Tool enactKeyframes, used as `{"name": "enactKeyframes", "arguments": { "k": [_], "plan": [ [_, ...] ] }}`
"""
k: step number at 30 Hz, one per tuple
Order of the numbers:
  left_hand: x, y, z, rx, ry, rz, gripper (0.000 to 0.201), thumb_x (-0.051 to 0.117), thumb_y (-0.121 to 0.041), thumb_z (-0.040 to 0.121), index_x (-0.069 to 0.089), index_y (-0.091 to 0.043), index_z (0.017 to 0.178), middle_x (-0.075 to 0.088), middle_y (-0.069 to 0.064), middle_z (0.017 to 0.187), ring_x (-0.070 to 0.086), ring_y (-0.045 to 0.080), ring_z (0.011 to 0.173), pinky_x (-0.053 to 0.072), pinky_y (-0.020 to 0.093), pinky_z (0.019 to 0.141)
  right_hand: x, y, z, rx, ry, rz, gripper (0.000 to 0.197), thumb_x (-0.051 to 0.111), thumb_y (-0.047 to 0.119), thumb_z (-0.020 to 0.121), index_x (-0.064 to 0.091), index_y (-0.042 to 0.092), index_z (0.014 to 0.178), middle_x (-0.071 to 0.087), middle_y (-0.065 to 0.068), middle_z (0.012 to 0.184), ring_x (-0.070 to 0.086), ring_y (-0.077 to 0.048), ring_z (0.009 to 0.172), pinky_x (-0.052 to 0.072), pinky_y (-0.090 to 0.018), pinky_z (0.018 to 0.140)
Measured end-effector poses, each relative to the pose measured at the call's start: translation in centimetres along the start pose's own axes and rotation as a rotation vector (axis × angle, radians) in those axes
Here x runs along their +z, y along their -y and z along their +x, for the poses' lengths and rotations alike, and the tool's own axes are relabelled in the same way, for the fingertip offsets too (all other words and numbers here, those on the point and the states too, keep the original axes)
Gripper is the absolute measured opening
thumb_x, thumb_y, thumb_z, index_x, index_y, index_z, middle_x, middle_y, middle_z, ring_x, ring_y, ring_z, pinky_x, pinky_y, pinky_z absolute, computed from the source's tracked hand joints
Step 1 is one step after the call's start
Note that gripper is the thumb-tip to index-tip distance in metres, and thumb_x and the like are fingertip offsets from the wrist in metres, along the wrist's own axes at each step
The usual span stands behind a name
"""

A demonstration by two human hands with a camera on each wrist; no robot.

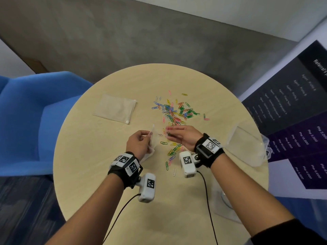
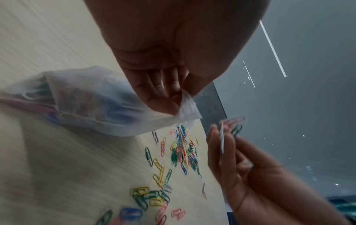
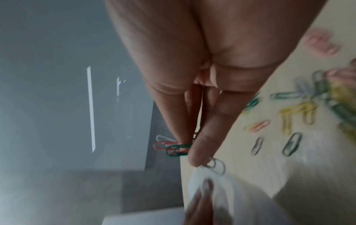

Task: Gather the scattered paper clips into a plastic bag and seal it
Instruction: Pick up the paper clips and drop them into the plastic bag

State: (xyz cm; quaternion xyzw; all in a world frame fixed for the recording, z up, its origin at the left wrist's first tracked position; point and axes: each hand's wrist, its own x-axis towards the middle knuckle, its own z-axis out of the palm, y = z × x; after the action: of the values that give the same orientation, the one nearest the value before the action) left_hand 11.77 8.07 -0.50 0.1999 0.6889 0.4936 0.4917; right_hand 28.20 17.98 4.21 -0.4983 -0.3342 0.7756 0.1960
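Nearest the camera, the left hand (image 1: 139, 142) has its grip pinched on the mouth of a clear plastic bag (image 2: 90, 103), whose clip-filled bottom sags onto the tabletop (image 1: 106, 200). Just right of that grip, the right hand (image 1: 184, 137) grasps a few paper clips (image 3: 176, 148) at its fingertips, close to the bag's opening. Beyond and below this grip, scattered paper clips (image 1: 177, 112) lie loose. Far left of both, spare bags (image 1: 115, 107) lie flat.
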Motion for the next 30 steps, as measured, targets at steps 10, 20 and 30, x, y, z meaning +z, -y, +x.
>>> {"name": "enactKeyframes", "arguments": {
  "k": [10, 20, 30],
  "plan": [
    [0.8, -0.2, 0.3, 0.149, -0.031, 0.147, 0.015, 0.062, -0.022, 0.094, 0.068, -0.009, 0.096, 0.060, -0.005, 0.050, 0.054, 0.014, 0.040, 0.053, 0.034, 0.053, 4.6, 0.6, 1.0, -0.284, -0.041, -1.093, 0.020, 0.061, 0.001, 0.086, 0.077, 0.011, 0.094, 0.076, -0.008, 0.090, 0.073, -0.017, 0.082, 0.060, -0.033, 0.079],
    [0.9, -1.0, -0.5, 0.152, -0.046, 0.070, 0.010, 0.067, -0.018, 0.091, 0.072, -0.010, 0.089, 0.064, 0.006, 0.061, 0.055, 0.011, 0.045, 0.048, 0.024, 0.047, 3.9, 0.9, 1.8, -0.292, 0.104, -1.483, 0.010, 0.077, 0.018, 0.078, 0.079, 0.017, 0.087, 0.075, 0.002, 0.084, 0.067, -0.008, 0.076, 0.054, -0.022, 0.078],
    [-2.0, -1.5, -1.3, 0.201, -0.104, 0.080, 0.010, 0.067, -0.022, 0.092, 0.073, -0.014, 0.091, 0.069, 0.021, 0.080, 0.062, 0.021, 0.058, 0.053, 0.027, 0.053, -2.6, 4.7, 6.6, -0.445, -0.352, -1.192, 0.027, 0.064, 0.022, 0.090, 0.069, 0.019, 0.116, 0.066, -0.005, 0.122, 0.061, -0.017, 0.107, 0.048, -0.028, 0.093]
  ]
}}
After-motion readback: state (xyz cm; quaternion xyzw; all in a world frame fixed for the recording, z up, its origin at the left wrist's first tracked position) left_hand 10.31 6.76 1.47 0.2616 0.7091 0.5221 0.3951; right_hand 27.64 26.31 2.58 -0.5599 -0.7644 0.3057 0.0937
